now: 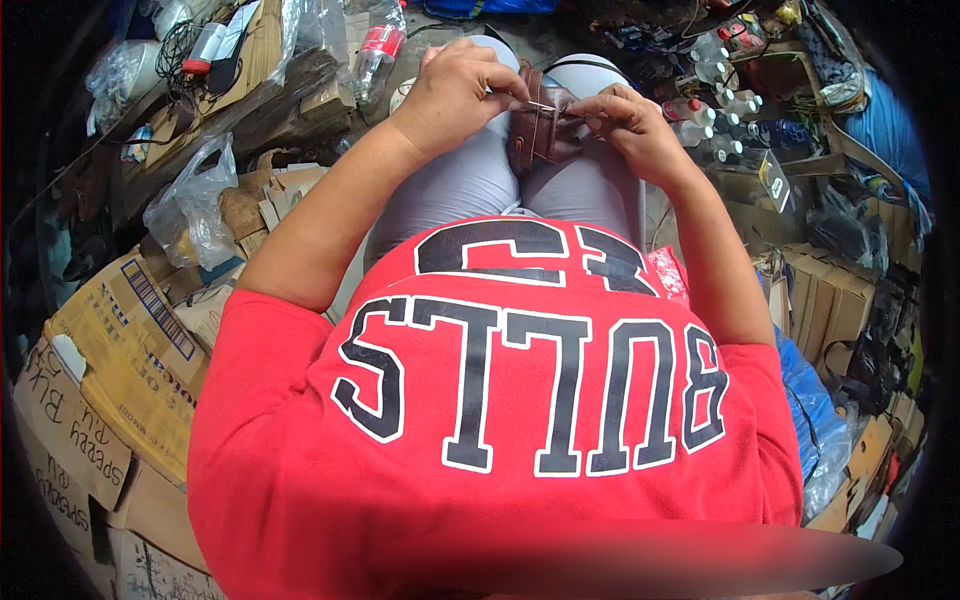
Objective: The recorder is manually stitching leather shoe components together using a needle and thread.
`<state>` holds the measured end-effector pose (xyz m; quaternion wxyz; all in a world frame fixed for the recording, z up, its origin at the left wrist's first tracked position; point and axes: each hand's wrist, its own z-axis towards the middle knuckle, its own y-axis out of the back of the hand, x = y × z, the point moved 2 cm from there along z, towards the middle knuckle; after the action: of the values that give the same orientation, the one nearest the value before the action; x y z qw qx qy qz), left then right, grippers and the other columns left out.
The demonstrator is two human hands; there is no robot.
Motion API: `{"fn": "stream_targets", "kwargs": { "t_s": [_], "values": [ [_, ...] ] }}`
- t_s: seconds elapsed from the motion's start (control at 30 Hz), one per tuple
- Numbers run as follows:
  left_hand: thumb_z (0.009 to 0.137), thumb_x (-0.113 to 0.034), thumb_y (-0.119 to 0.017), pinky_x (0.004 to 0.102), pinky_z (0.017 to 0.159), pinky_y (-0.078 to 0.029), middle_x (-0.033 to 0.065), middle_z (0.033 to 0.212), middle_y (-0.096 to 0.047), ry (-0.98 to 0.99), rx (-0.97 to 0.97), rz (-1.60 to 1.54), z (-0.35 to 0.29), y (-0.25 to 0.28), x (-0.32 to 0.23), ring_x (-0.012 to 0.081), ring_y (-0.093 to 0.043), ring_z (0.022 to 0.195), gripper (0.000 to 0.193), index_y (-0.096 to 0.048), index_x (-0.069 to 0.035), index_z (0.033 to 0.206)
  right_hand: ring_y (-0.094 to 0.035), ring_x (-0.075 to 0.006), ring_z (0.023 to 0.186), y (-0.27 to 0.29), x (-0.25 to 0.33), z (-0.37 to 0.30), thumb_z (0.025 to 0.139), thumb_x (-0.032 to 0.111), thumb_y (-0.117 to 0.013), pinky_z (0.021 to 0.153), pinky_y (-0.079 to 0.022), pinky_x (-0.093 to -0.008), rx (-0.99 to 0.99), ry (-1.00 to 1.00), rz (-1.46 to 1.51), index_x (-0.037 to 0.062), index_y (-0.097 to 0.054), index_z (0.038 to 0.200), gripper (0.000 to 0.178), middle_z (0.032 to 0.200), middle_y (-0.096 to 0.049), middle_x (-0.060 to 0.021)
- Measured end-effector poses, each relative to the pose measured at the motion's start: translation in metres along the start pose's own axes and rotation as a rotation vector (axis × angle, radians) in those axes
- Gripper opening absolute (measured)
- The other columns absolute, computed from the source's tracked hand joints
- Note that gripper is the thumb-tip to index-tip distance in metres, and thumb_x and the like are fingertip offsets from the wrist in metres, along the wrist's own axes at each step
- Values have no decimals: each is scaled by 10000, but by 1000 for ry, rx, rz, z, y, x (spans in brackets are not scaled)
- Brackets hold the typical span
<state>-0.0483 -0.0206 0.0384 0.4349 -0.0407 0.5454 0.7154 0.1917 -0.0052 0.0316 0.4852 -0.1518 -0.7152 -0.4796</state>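
Observation:
On my lap lies a dark brown leather piece (548, 133) with stitched seams, shaped like part of a shoe; its far part is partly covered by my hands. My left hand (462, 88) is above its left side, thumb and finger pinched at one end of a thin, light, needle-like piece (543, 106). From the right, my right hand (632, 122) reaches over the leather with fingers pinched near the other end. What sits between those right fingertips is too small to make out. A thin thread seems to loop along the leather.
Plastic bottles (712, 120) stand in a cluster at the right, with another bottle (380, 45) at the far left of my knees. Cardboard boxes (130, 350) fill the left side. A plastic bag (200, 205), more cardboard (825, 300) and blue sheeting (890, 130) crowd around.

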Motion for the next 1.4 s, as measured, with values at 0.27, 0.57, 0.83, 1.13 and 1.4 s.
{"fn": "stream_targets", "kwargs": {
  "t_s": [0.27,0.57,0.83,1.13,1.4],
  "values": [
    [709,-135,-742,349,680,-406,14,705,-516,29,23,40,1,-3,1,216,-506,767,123,-729,-174,825,-578,-134,794,1,0,3,817,-17,-611,737,-470,-257,26,-14,-21,150,-717,1009,276,874,-606,-39],
    [727,-125,-719,374,795,-367,3,740,-530,-111,87,102,4,-3,-11,203,-518,814,159,-724,-179,876,-550,-90,770,2,-10,5,777,-24,-628,725,-457,-231,93,-84,106,136,-721,1034,316,816,-573,-2],
    [716,-63,-716,326,745,-425,0,739,-575,-18,107,-159,-1,-12,18,192,-549,809,156,-737,-154,841,-549,-85,757,-1,-12,9,778,-20,-642,715,-458,-229,84,-94,177,138,-722,1044,319,837,-592,-1],
    [675,-96,-748,322,784,-436,2,780,-642,79,52,-193,-3,-23,13,186,-563,819,198,-720,-144,865,-584,-50,752,-3,-12,12,784,67,-710,693,-487,-213,74,-225,161,100,-721,1023,241,823,-675,2],
    [707,-205,-735,368,907,-325,-3,804,-647,215,68,-138,-4,-26,1,179,-565,866,167,-690,-143,855,-610,-57,734,-17,-13,14,786,96,-727,709,-507,-223,-18,-227,209,70,-722,982,198,833,-703,-22]
  ]
}}
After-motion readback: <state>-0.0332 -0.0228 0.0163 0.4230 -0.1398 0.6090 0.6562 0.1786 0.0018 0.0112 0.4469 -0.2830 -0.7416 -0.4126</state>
